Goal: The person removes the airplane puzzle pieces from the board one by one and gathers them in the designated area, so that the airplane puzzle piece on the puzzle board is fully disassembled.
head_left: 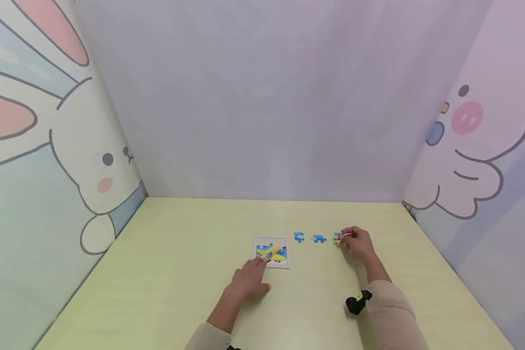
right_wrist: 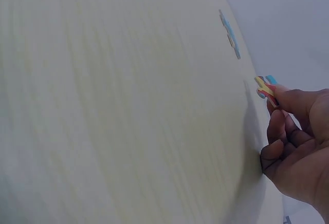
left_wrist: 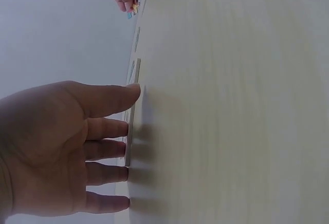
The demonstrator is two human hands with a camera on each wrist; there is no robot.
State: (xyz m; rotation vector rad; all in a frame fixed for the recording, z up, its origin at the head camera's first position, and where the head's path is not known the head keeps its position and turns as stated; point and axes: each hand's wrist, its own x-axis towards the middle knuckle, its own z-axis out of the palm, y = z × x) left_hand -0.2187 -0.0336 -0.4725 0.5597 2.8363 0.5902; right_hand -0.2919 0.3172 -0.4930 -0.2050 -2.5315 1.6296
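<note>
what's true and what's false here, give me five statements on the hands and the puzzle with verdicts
1. The right hand pinches a small blue, yellow and red jigsaw piece. True.
2. The left hand, fingers outstretched, is at the near edge of the square, pale-framed puzzle board. True.
3. The puzzle board pictures a green cartoon airplane. False: the cartoon airplane is mainly yellow.
4. Two loose, mostly blue jigsaw pieces lie on the pale yellow table, between the puzzle board and the right hand. True.
5. The puzzle board is completely filled. False: its upper part is without pieces.
</note>
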